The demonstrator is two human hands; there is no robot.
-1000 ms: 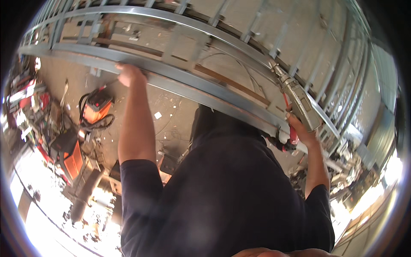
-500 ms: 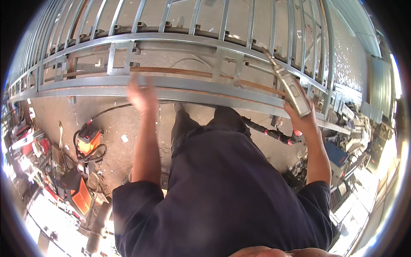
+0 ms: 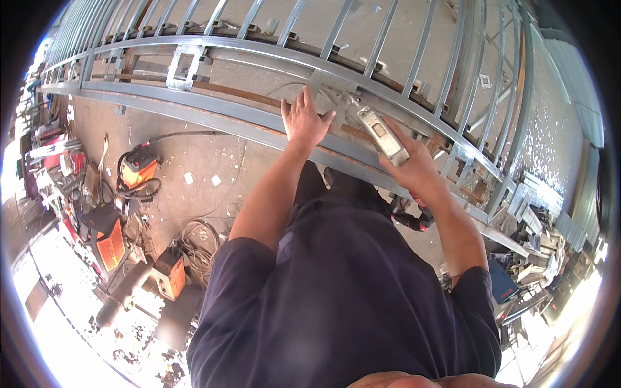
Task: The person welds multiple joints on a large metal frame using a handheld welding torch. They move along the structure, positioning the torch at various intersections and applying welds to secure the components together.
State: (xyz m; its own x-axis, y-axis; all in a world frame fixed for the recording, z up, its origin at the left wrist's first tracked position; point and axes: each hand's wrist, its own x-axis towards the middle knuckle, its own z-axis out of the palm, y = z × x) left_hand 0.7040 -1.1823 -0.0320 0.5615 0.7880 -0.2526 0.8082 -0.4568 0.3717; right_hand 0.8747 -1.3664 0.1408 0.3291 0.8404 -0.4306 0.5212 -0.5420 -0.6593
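My right hand is wrapped around a silver, box-bodied handheld welding gun. Its narrow nozzle points up and left, towards a flat grey plate set between the rails of a galvanized metal frame. Whether the tip touches the metal I cannot tell. Just left of the gun, my left hand hovers at or over the lower rail with its fingers apart, holding nothing. From below the right hand hangs a dark cable with red bands, partly hidden by my forearm.
Upright bars of the frame run across the far side. Orange-and-black machines with hoses stand on the floor at left, near a coiled cable. Scrap metal and a blue box lie at right.
The welding gun has moved left and lower in the view. My left hand has come right, close to the gun, along the frame. The whole view has shifted too.
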